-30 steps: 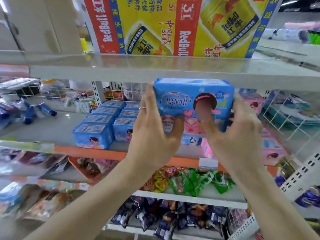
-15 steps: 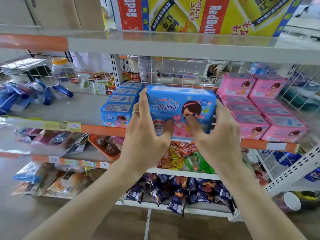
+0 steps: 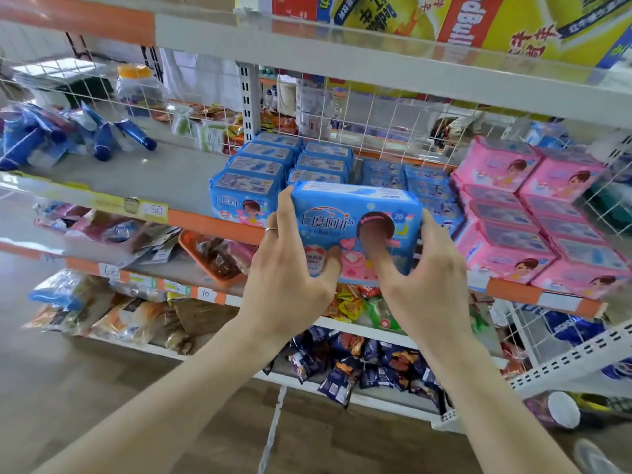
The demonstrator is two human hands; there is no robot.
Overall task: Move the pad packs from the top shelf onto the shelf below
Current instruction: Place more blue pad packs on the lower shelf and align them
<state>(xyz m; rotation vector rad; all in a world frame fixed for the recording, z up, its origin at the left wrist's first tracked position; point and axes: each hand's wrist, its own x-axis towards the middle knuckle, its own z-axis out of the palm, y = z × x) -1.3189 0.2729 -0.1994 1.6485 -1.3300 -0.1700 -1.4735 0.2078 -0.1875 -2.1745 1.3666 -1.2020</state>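
pad pack (image 3: 355, 206) before blue rows (image 3: 266, 165), pink stacks (image 3: 513, 234)

Red Bull carton (image 3: 506, 25) cut off at top edge. Blue pad pack (image 3: 355, 213) masks blue packs (image 3: 321, 162) behind it; left hand (image 3: 290, 282) and right hand (image 3: 427, 282) cover its lower corners. Left snack bags (image 3: 113, 319) blurred.

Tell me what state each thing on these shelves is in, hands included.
Held blue pack: gripped at both ends, upright, at the shelf front edge.
Left hand: fingers curled round the pack's left end.
Right hand: fingers curled round its right end.
Shelved blue packs: standing in neat rows.
Pink packs: stacked in rows, right of the blue.
Blue tubes: lying loose, heaped.
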